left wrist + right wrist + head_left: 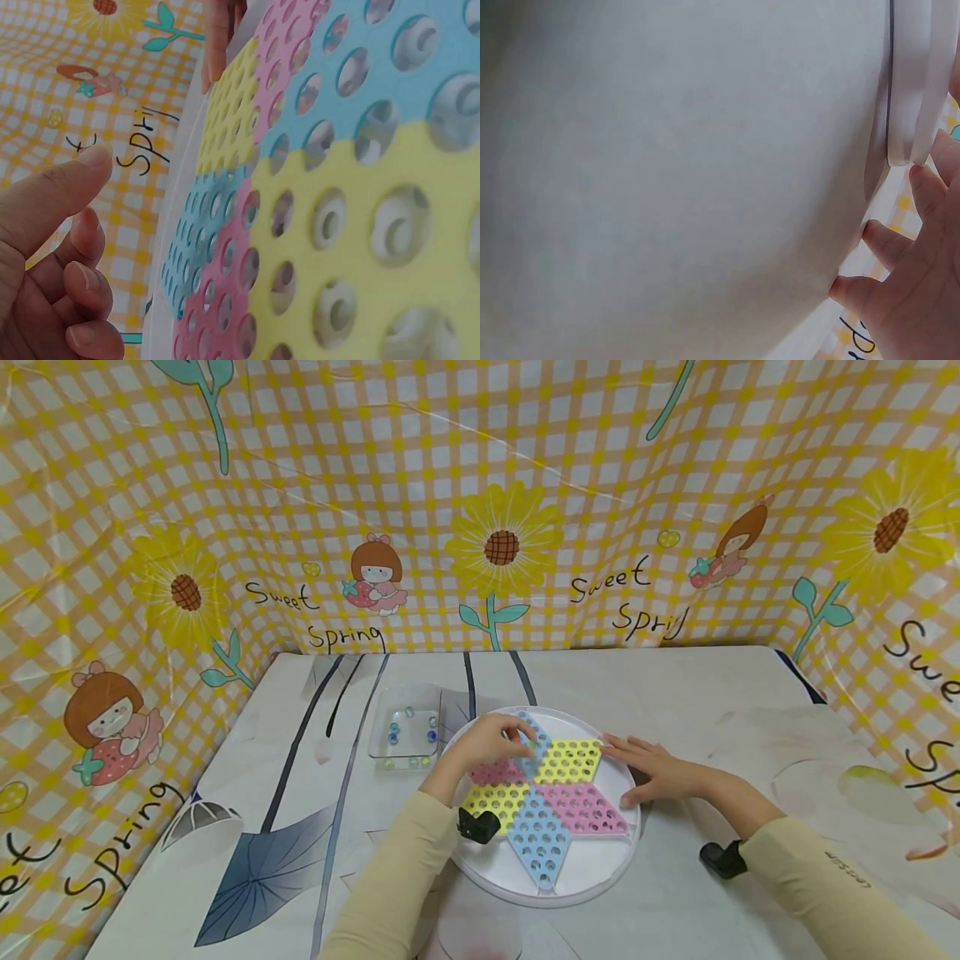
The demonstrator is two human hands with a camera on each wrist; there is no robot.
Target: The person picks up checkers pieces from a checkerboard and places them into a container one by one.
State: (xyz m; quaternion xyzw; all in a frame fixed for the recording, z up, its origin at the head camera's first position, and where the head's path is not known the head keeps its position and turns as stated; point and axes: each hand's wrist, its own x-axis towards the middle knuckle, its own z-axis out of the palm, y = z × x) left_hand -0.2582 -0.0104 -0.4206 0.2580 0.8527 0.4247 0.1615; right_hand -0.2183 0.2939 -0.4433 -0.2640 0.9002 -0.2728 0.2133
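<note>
A round white Chinese checkers board (577, 889) has a star of blue, yellow and pink sections full of round holes. My left hand (491, 745) is over the far left of the star, thumb and fingers bent close to the far blue section (531, 720). In the left wrist view, the left thumb (52, 195) stretches above three curled fingertips; the index finger is hidden, and I cannot tell whether a marble is pinched there. My right hand (663, 774) lies with spread fingers at the board's right rim (911, 82), fingertips touching it.
Left of the board, a clear plastic box (405, 752) holds several blue and clear glass marbles, with greenish ones along its near side. A patterned cloth (495, 435) stands around the table's back and sides. Black wrist cameras sit on both sleeves.
</note>
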